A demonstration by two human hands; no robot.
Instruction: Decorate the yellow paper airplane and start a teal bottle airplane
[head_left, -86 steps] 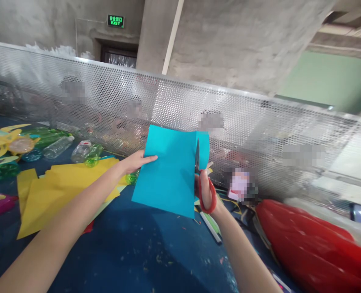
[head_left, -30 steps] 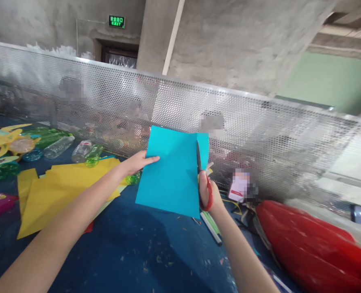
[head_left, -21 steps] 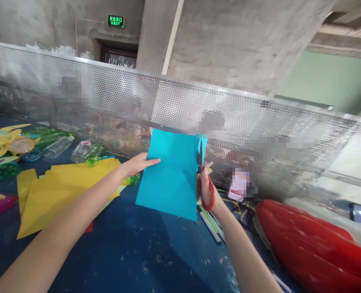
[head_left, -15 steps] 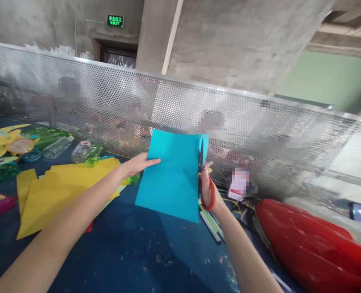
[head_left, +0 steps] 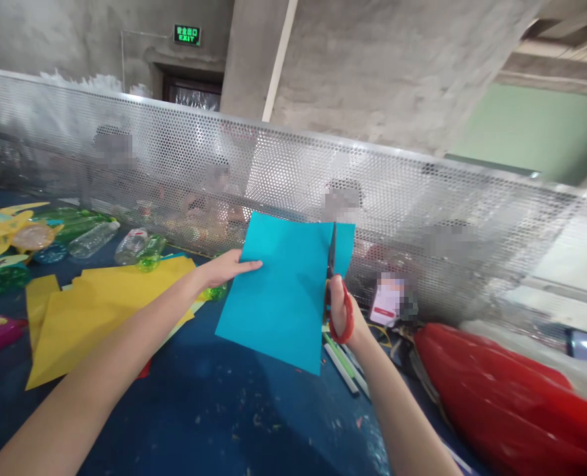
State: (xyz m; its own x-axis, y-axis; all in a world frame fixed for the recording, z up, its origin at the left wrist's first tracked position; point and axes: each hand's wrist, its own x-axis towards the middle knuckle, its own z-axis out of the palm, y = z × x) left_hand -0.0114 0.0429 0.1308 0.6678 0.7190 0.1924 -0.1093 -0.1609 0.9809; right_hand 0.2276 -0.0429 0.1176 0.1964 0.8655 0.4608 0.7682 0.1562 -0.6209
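My left hand [head_left: 223, 267] pinches the left edge of a turquoise paper sheet [head_left: 278, 291], held upright above the blue table [head_left: 214, 410]. Red-handled scissors [head_left: 337, 305] are gripped in my right hand [head_left: 342, 311], fingers through the loops. Their dark blades point upward inside a cut near the sheet's right edge. A narrow turquoise strip [head_left: 344, 248] stands to the right of the blades.
Yellow paper sheets [head_left: 100, 304] lie at left, with plastic bottles [head_left: 135, 246] and paper crafts behind them. A perforated metal screen [head_left: 283, 178] runs along the far side, people dimly behind it. A glossy red object [head_left: 502, 396] fills the right. Pens [head_left: 342, 367] lie under the sheet.
The scissors have worked a little further up through the sheet, and the strip right of the blades has spread wider. My left hand has hardly moved.
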